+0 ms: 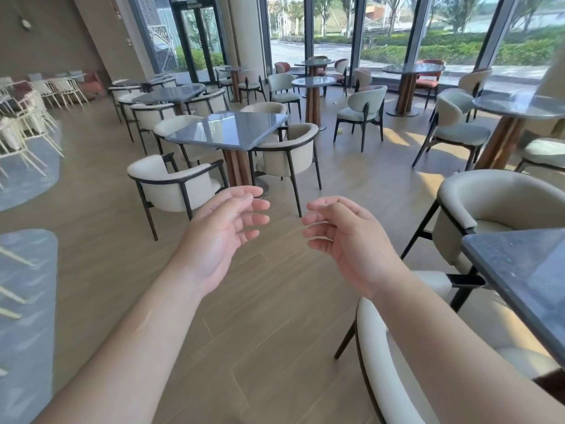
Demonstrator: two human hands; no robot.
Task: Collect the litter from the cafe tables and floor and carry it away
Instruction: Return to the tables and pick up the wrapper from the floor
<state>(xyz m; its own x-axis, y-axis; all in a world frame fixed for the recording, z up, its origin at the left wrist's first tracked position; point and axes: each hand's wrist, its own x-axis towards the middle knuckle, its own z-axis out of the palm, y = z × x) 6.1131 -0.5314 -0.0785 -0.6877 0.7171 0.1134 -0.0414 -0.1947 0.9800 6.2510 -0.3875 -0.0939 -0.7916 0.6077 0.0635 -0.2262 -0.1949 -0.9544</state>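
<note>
The floor (269, 301) is wood-look plank, matt and smooth, with faint seams. The nearest square worktop (232, 130) has a grey stone-like top polished to a gloss that mirrors the windows; its pedestal (237, 168) is reddish-brown wood. The armchair (174, 182) beside it wears cream upholstery, smooth and matt, on a thin black frame. The dark worktop (526, 270) at right looks speckled stone, less shiny. Grey floor patches (27, 301) look matt.

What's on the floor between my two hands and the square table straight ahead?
In the head view, a cream armchair stands left of that line; otherwise only bare wood floor lies between the left hand, right hand and square table.
</note>
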